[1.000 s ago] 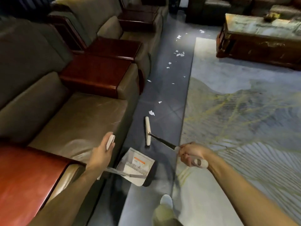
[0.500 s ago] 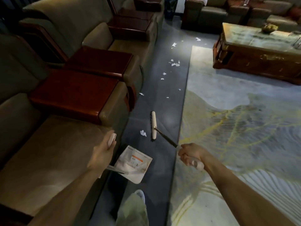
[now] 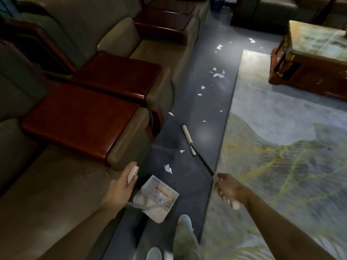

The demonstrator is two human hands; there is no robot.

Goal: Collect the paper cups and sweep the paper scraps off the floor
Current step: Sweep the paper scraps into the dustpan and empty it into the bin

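Note:
My right hand (image 3: 228,190) grips the white handle of a broom whose black shaft runs up-left to its long white head (image 3: 187,139) on the grey floor strip. My left hand (image 3: 124,182) holds the white top of a dustpan handle; the grey dustpan (image 3: 157,198) with an orange label sits low between my hands. White paper scraps lie on the floor: one (image 3: 168,168) just ahead of the dustpan, a small one (image 3: 182,151) left of the broom head, and several more (image 3: 217,75) farther up the strip. No paper cups are in view.
Beige sofas with dark red wooden armrest tops (image 3: 78,119) line the left side. A patterned rug (image 3: 281,147) covers the right. A wooden coffee table (image 3: 309,59) stands at the back right. My shoes (image 3: 185,222) are on the floor strip below the dustpan.
I have stepped forward along the strip. The broom head has swung farther ahead, past the nearest scraps, and the dustpan has come along with my left hand.

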